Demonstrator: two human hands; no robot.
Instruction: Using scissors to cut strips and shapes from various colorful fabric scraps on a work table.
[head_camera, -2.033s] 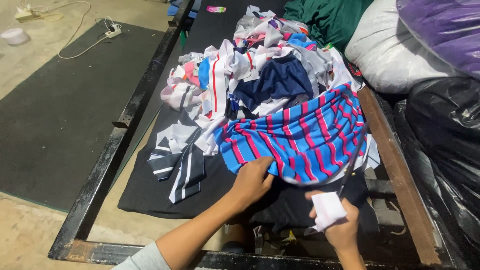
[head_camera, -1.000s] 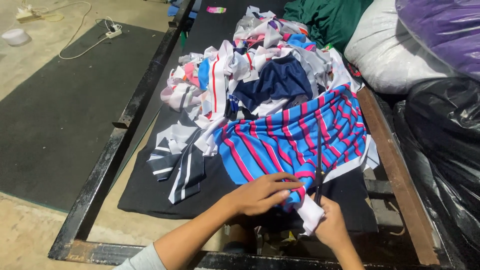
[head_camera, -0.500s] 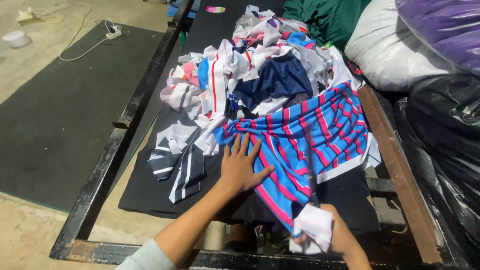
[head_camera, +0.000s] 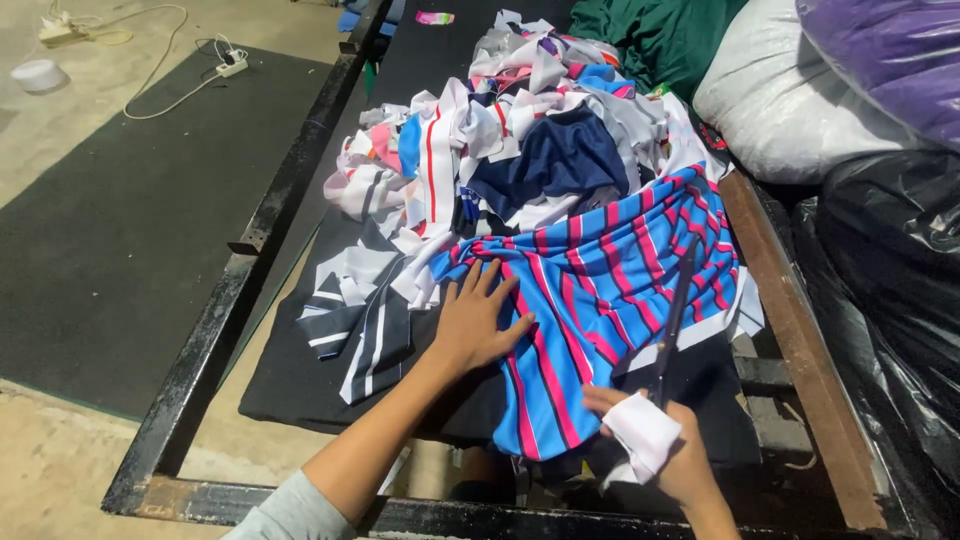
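- The left hand (head_camera: 478, 322) lay flat just left of the frame's centre, fingers spread, palm pressing on the blue cloth with pink stripes (head_camera: 610, 300); its grip was wide and held nothing.
- The right hand (head_camera: 668, 452), at the lower right of the frame, had its grip pinched around the handles of black scissors (head_camera: 676, 315), with a white rag (head_camera: 641, 435) wrapped over the fingers.
- The scissor blades ran up and away from the hand, lying over the striped cloth near its right edge.
- The striped cloth spread across the dark surface (head_camera: 300, 370), from the centre towards the lower middle of the frame.
- A heap of mixed fabric scraps (head_camera: 520, 130) sat above it, upper centre.
- A white sack (head_camera: 790, 110) and a black plastic bag (head_camera: 900, 270) stood at the right.
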